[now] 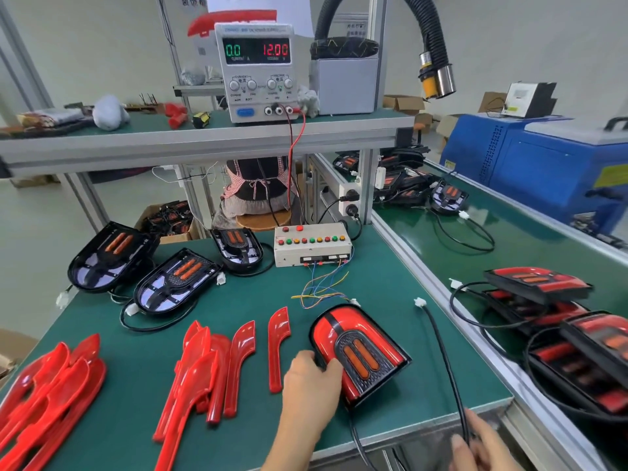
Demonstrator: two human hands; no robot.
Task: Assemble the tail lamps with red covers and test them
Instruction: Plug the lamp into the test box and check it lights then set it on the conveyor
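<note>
1. Left hand: grip closed on the assembled tail lamp, fingers curled over its left edge, close to the near end. The lamp body extends up and to the right of the hand.
2. Lamp orientation: long axis runs from near-right to far-left. Rounded end points away from the person; squared end with the two orange strips points toward the near worktop edge. Red cover faces up, and the lamp sits tilted, near end raised toward the camera.
3. Right hand: at the near right corner, fingers pinching the black cable. The cable runs from this hand away across the worktop, ending in a white connector lying to the right of the lamp, apart from it.
4. Coloured wires lie just beyond the lamp's rounded end and lead back to the test box with its row of coloured buttons.
5. Left of the lamp: loose red covers in a row, with a larger pile at the far-left edge.
6. Behind these: three uncovered black lamp bases, open sides up.
7. Upper shelf: power supply reads 0.0 current, 12.00 volts.
8. Right conveyor belt: finished lamps stacked with cables.
</note>
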